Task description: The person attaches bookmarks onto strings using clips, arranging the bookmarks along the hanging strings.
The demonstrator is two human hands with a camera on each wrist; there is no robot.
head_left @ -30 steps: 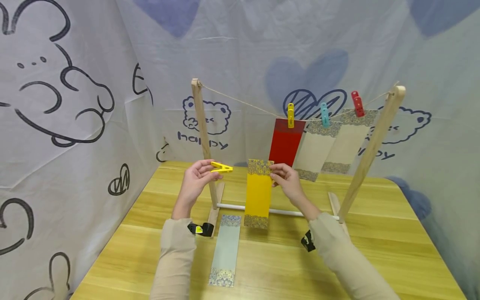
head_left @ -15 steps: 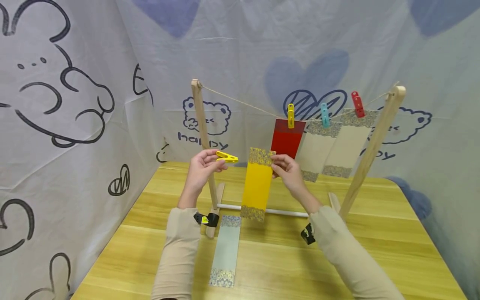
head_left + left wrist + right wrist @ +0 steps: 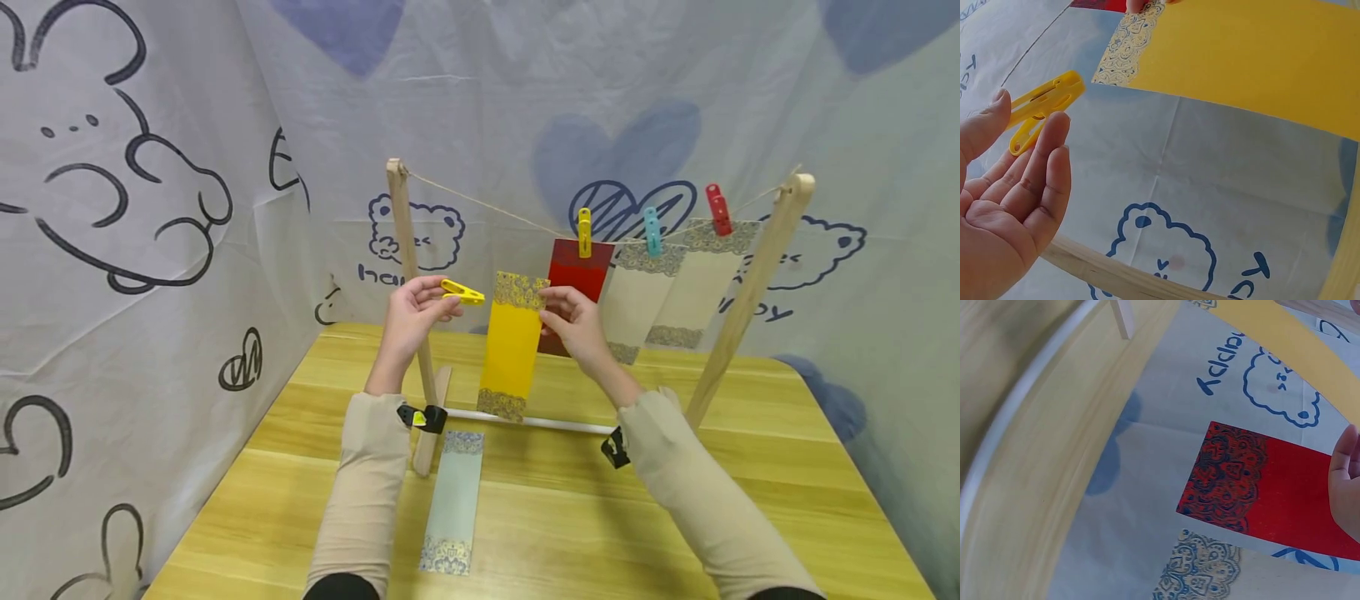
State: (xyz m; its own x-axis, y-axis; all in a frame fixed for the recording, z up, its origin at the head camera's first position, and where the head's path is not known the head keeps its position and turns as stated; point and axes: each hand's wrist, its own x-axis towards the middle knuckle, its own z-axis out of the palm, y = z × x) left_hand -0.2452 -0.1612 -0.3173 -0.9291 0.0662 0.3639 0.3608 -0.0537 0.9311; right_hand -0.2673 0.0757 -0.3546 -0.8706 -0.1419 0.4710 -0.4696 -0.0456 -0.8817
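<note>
My left hand [image 3: 415, 319] pinches a yellow clothespin [image 3: 462, 292] by its handles between thumb and fingers; in the left wrist view the clothespin [image 3: 1047, 106] points toward the yellow card. My right hand [image 3: 577, 325] pinches the upper right edge of a yellow card [image 3: 512, 346] with lace-patterned ends, which hangs upright in front of the rack, left of a red card [image 3: 581, 267]. A string [image 3: 480, 198] runs behind and above both hands. In the right wrist view part of the right hand [image 3: 1346, 487] shows at the edge, with the yellow card [image 3: 1297, 344] above the red card.
The string spans two wooden posts [image 3: 408, 242]. A yellow clothespin [image 3: 584, 232], a blue clothespin [image 3: 652, 232] and a red clothespin [image 3: 718, 209] hold the red card and two cream cards [image 3: 645, 292] on it. A pale card [image 3: 454, 500] lies on the wooden table [image 3: 570, 517]. A white rod [image 3: 562, 424] joins the posts low down.
Both hands have risen toward the string, carrying the clothespin and the yellow card. The left hand has also shifted right, so the clothespin is closer to the card.
</note>
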